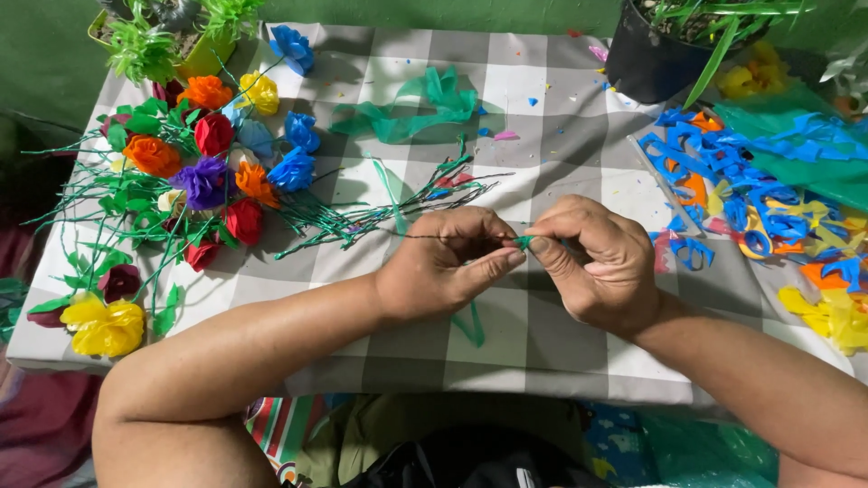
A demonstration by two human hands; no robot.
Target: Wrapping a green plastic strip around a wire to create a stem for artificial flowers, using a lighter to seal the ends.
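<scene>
A tabletop (561, 136) fills most of the view, covered by a cloth in large grey and white checks that hangs over the near edge. Behind it stands a plain green wall (45, 54), darker toward the left. A black plant pot (646, 63) with long green leaves sits at the far right of the tabletop, and a yellow-green planter (203, 54) with spiky green plants sits at the far left corner. Dark red fabric (36, 425) shows below the left edge. The light is soft and even, casting faint shadows on the cloth.
</scene>
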